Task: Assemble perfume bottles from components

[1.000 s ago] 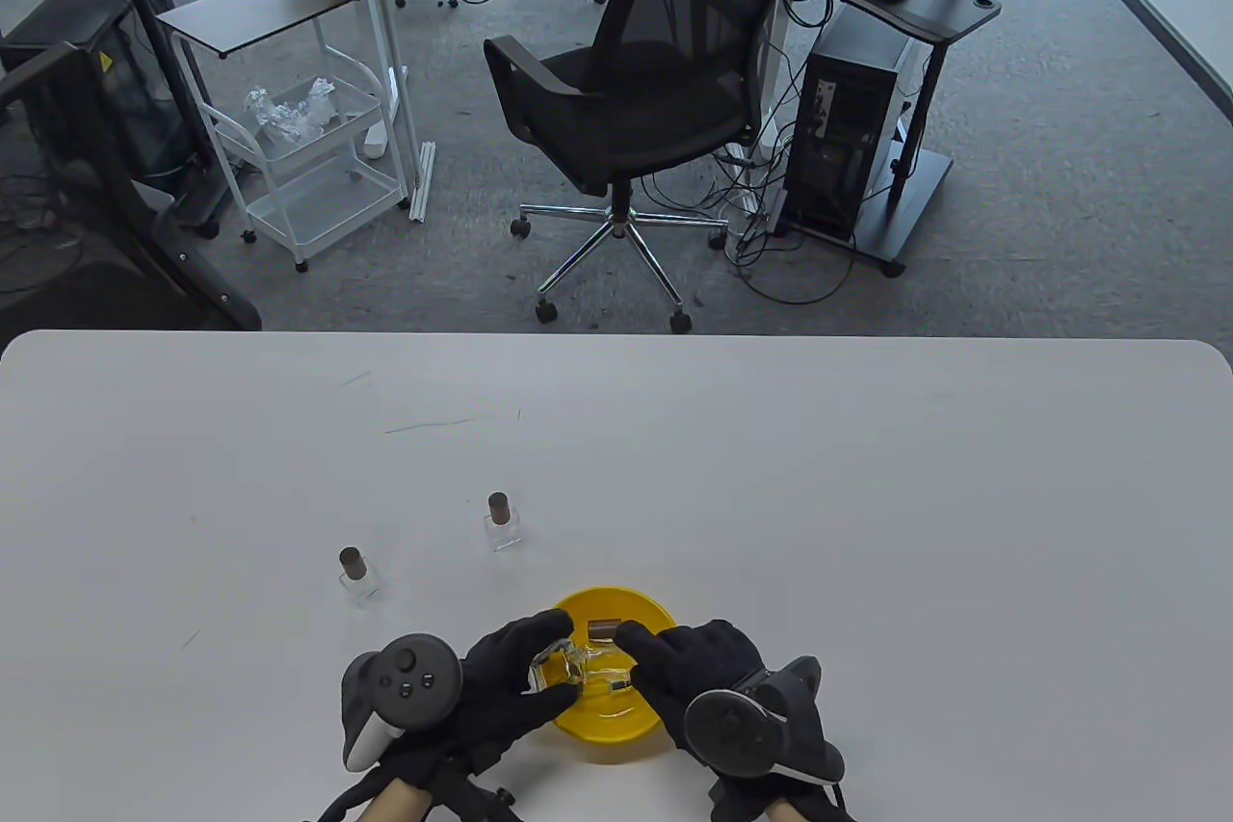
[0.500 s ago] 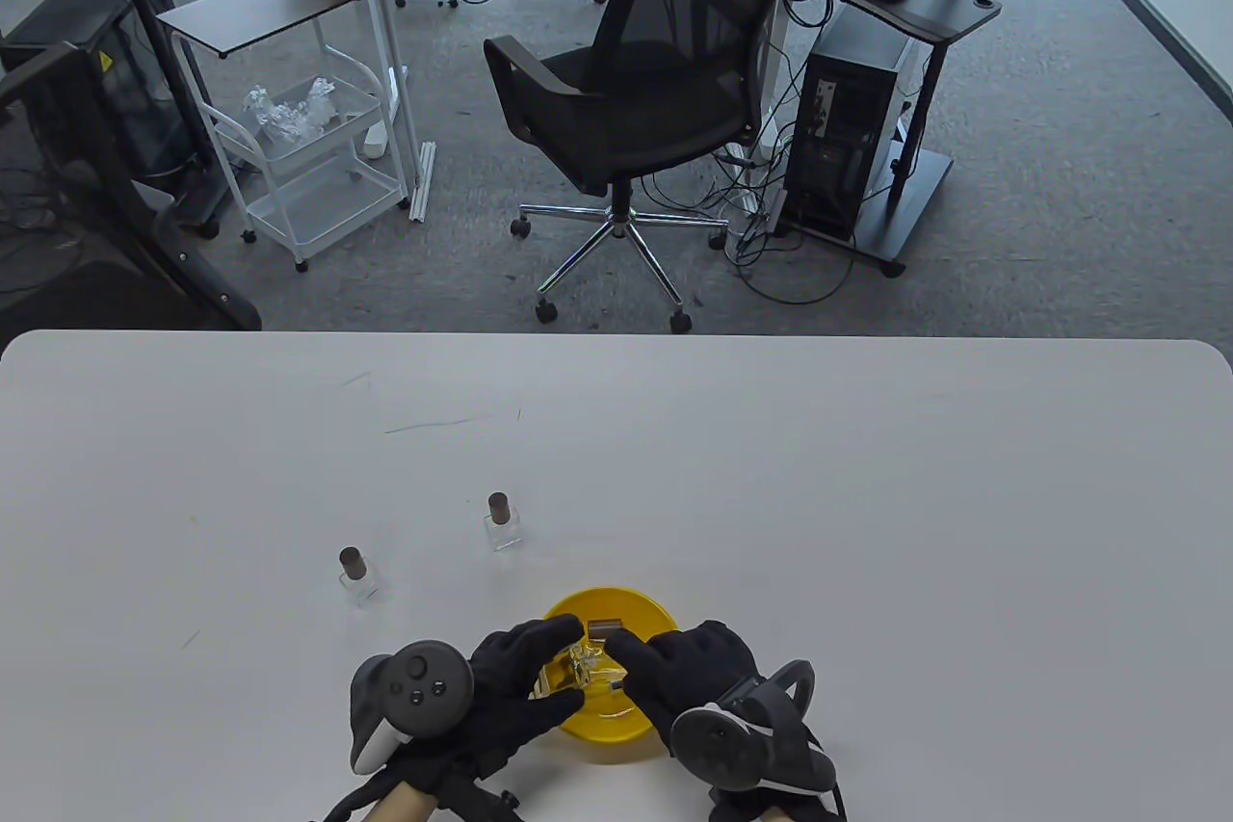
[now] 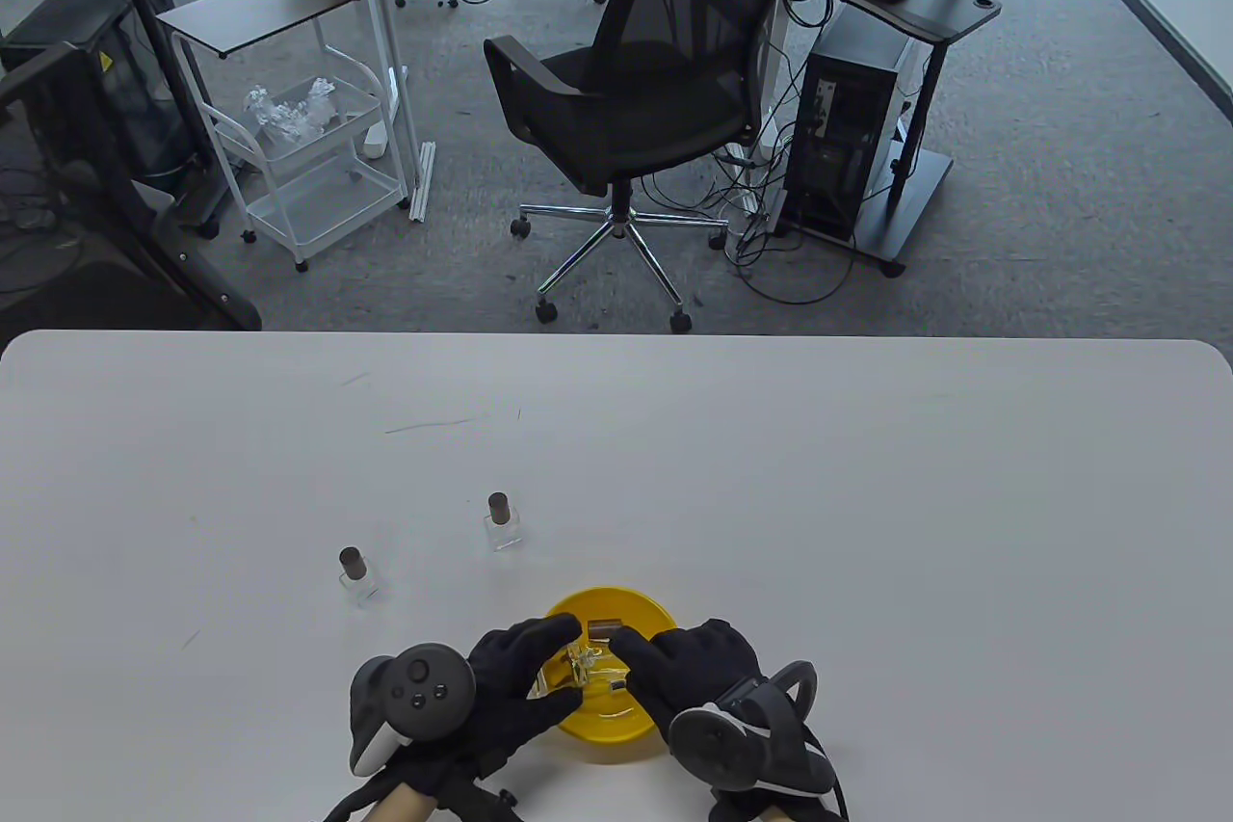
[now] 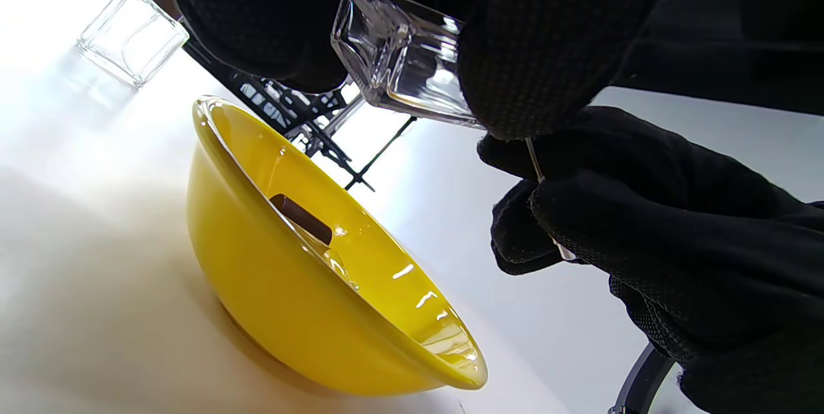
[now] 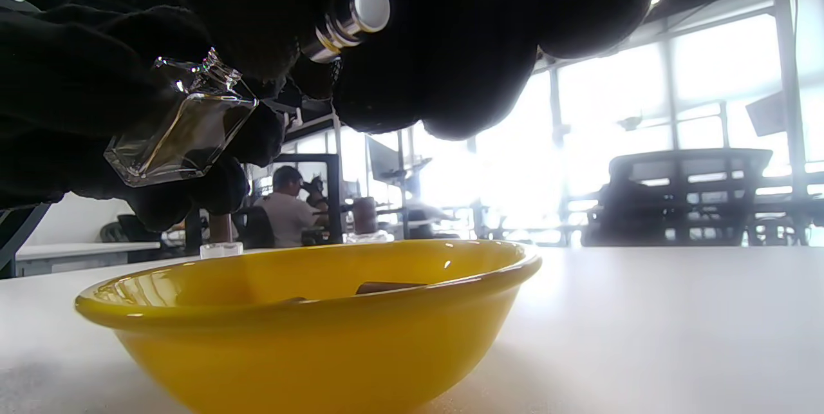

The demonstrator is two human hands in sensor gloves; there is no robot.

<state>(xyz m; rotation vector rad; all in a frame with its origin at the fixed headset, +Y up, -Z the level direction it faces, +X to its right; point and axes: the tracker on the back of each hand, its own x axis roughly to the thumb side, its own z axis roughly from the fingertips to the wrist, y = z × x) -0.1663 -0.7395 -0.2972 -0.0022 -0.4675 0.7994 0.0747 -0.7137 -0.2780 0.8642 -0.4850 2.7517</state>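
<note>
My left hand [image 3: 520, 677] grips a clear square glass bottle [image 4: 402, 63] tilted above the yellow bowl [image 3: 655, 615]; the bottle also shows in the right wrist view [image 5: 183, 134]. My right hand [image 3: 674, 668] pinches a silver spray pump [image 5: 347, 18] with a thin dip tube [image 4: 534, 159] right by the bottle's neck. A brown cap [image 3: 604, 630] lies inside the bowl, also in the left wrist view [image 4: 301, 217]. The bowl shows in the left wrist view [image 4: 257, 285] and the right wrist view [image 5: 309, 337].
Two assembled bottles with brown caps stand on the white table [image 3: 867, 494], one [image 3: 501, 521] behind the bowl and one [image 3: 356, 573] further left. The table's front edge is just under my wrists. A black office chair [image 3: 636, 109] stands beyond the far edge.
My hands have drawn closer together over the bowl and shifted slightly left, bringing pump and bottle neck nearer. The capped bottles have not moved.
</note>
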